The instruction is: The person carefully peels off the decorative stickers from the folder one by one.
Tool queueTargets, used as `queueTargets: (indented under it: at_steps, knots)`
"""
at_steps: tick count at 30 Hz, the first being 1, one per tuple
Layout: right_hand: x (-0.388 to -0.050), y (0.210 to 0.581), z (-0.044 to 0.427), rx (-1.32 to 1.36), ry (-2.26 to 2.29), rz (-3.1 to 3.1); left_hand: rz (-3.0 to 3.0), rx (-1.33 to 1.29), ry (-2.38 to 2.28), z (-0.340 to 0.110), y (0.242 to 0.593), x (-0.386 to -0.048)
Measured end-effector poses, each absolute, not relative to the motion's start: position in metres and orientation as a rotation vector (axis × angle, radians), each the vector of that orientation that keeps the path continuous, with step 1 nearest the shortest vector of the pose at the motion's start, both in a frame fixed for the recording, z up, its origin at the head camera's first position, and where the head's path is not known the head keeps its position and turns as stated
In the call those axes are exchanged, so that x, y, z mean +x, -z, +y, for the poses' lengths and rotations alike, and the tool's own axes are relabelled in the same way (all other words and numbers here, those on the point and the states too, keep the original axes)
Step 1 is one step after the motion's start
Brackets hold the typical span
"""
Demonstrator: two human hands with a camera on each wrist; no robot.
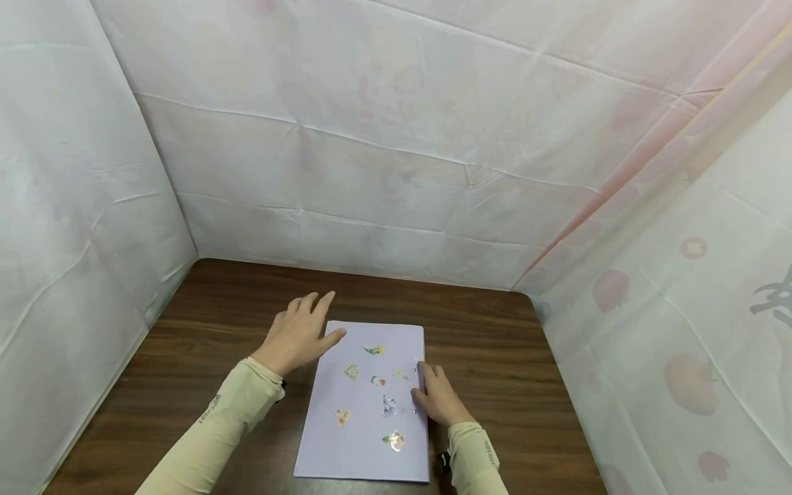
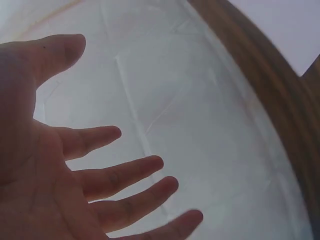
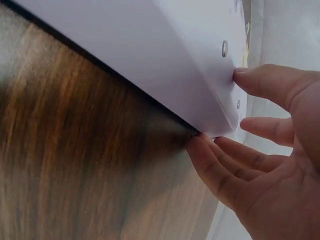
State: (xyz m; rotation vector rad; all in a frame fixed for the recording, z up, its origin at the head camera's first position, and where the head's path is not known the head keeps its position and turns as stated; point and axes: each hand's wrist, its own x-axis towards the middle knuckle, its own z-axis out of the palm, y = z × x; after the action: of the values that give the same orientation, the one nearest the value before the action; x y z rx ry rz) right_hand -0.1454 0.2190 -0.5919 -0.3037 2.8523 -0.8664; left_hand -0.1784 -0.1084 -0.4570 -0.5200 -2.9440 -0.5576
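A thick lilac binder (image 1: 361, 450) lies flat on the table, its cover dotted with several shiny stickers. Two small metal rivets run along its right side; one rivet (image 3: 225, 48) shows close up in the right wrist view. My right hand (image 1: 442, 397) grips that right edge, the thumb (image 3: 255, 80) on the cover and fingertips low against the spine near the tabletop. Near the upper left corner, my left hand (image 1: 300, 335) hovers with fingers spread and holds nothing. The left wrist view shows its palm (image 2: 30, 185) and only a corner of the binder.
The dark wood-grain table (image 1: 495, 330) extends around the binder on all sides. Pale, creased fabric (image 1: 371, 179) hangs behind the table's far edge and along both sides. Faint red fruit prints mark the right-hand curtain (image 1: 656, 330).
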Motion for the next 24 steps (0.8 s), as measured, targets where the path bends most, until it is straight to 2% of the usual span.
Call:
queueTargets:
  at_steps: [16,24]
  knots:
    - [-0.143,0.594,0.218,-0.304,0.85,2.879,-3.088,-0.483,0.736,-0.094,0.526,-0.18]
    - [-0.144,0.594,0.218,-0.285,0.839,2.871,-3.082,-0.488,0.733,-0.087,0.571,-0.185]
